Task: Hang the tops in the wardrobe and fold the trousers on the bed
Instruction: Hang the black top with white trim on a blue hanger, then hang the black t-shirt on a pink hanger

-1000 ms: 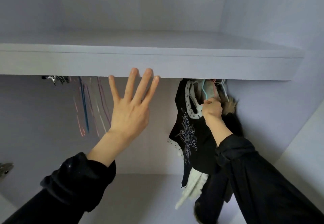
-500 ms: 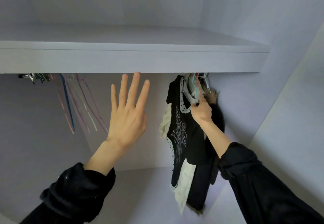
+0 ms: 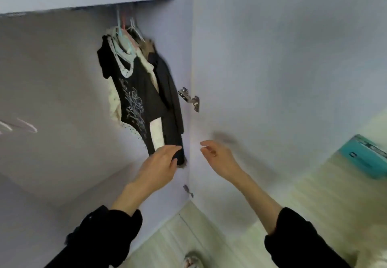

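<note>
A black top with a pale printed pattern and white dotted trim [image 3: 134, 91] hangs on a light blue hanger [image 3: 123, 43] at the right end of the wardrobe. Behind it hang a cream garment [image 3: 114, 102] and a dark jacket with a fur collar [image 3: 169, 91]. My left hand [image 3: 159, 167] is low at the hanging clothes, fingers loosely bent beside the jacket's bottom edge; whether it touches is unclear. My right hand [image 3: 217, 156] is in front of the open wardrobe door [image 3: 272, 68], fingers relaxed, holding nothing. No trousers or bed are in view.
A metal hinge [image 3: 189, 99] joins the door to the wardrobe side. Empty pale hangers [image 3: 18, 127] show at the left edge. Light wooden floor [image 3: 314, 194] lies below, with a teal box [image 3: 364, 156] at the right and a slipper [image 3: 192, 261] at the bottom.
My right hand has let go of the hanger and dropped in front of the door. My left hand has come down to the clothes' lower edge. The view has tilted down and right.
</note>
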A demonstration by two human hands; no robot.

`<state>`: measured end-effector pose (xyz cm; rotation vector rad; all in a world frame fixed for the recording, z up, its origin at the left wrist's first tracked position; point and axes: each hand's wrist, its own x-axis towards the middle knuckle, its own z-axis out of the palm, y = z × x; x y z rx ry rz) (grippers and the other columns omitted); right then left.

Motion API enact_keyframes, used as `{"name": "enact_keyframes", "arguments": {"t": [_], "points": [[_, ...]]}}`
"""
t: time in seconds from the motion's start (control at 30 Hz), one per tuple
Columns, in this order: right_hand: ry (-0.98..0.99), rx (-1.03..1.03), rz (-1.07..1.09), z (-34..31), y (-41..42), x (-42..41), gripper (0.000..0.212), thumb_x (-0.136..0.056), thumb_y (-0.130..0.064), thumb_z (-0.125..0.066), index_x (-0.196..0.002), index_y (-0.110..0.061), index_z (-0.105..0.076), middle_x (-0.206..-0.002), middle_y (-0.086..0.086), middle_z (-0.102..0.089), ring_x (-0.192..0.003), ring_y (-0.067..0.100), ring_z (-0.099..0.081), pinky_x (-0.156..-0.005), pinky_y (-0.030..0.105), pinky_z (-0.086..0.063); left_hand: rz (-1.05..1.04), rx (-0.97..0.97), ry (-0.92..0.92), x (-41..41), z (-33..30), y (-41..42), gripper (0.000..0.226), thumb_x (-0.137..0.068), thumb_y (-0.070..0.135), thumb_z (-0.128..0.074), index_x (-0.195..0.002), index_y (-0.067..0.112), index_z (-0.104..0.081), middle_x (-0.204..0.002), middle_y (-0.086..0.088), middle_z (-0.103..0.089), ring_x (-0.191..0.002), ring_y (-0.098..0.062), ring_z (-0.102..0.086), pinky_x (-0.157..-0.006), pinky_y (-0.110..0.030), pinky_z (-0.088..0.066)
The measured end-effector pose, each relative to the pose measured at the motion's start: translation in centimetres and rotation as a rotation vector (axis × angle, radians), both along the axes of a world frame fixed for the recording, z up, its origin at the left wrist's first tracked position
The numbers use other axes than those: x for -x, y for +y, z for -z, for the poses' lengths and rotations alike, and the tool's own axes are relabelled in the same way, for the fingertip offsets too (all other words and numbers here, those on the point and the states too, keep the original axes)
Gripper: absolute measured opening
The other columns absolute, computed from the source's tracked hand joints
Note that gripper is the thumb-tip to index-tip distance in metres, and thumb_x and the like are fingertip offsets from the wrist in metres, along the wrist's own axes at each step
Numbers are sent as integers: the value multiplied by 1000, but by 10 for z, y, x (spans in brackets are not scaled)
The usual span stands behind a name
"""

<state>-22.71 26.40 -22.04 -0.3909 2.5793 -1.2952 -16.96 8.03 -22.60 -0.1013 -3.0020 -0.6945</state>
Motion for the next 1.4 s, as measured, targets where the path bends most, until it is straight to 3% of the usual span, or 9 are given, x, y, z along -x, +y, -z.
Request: {"name": "enact_keyframes", "arguments": {"t": [0.23,0.5,0.67,0.83,0.93,1.03,1.23,1.33,1.4], "points": [[-262,-55,373,79,155,-160,30,-97,-23,-46,-124,-18,-57,-120,4,-64,-107,19,-59,-88,23,-41,426,39,-286,-74,80,145,41,-100,25,-38,-141,25,-39,-144,4,-41,-132,-10,-36,-105,-26,-33],[-452,-92,729,181,321,-269,30,-99,-19,-41,-127,-15,-53,-124,6,-61,-114,20,-55,-94,25,-39,790,90,-452,-132,171,328,42,-100,22,-38,-142,19,-37,-143,1,-42,-132,-13,-36,-105,-26,-30],[-484,-545,717,276,414,-306,37,-97,-25,-42,-134,-18,-46,-133,4,-51,-125,23,-43,-100,37,-38,866,148,-544,-137,258,428,46,-100,18,-37,-146,17,-30,-149,-1,-33,-136,-16,-31,-106,-31,-32],[-629,-1042,548,345,486,-366,45,-90,-23,-51,-134,-20,-39,-147,6,-31,-139,26,-20,-113,51,-10,1015,197,-671,-175,345,499,49,-101,18,-36,-148,16,-24,-153,-1,-26,-138,-17,-28,-107,-31,-31],[-588,-1113,657,357,508,-394,36,-86,-11,-53,-122,-14,-51,-125,8,-50,-120,27,-44,-104,44,-30,1080,190,-740,-199,371,524,49,-100,18,-38,-148,16,-25,-152,-2,-27,-137,-18,-29,-106,-30,-32],[-568,-989,693,356,516,-404,26,-91,-11,-47,-115,-16,-57,-112,2,-56,-106,23,-50,-93,35,-34,1114,162,-793,-213,370,540,50,-100,17,-40,-147,17,-26,-152,-2,-28,-135,-18,-32,-105,-29,-34],[-519,-339,882,297,495,-364,28,-91,-11,-50,-108,-20,-69,-102,0,-61,-94,20,-58,-79,29,-44,1067,-31,-822,-192,310,551,63,-95,23,-54,-149,19,-21,-152,-1,-28,-137,-17,-32,-108,-29,-31],[-392,-102,948,244,487,-338,24,-88,-7,-57,-97,-19,-74,-84,-11,-60,-82,10,-56,-69,8,-39,1052,-102,-822,-170,273,546,70,-90,22,-62,-148,20,-22,-151,0,-30,-136,-15,-31,-107,-23,-25],[-331,10,936,203,487,-319,21,-86,-5,-61,-94,-17,-75,-80,-11,-62,-79,8,-57,-66,2,-37,1016,-152,-766,-155,248,537,59,-89,21,-63,-141,17,-36,-142,-1,-41,-130,-15,-39,-101,-18,-27]]}}
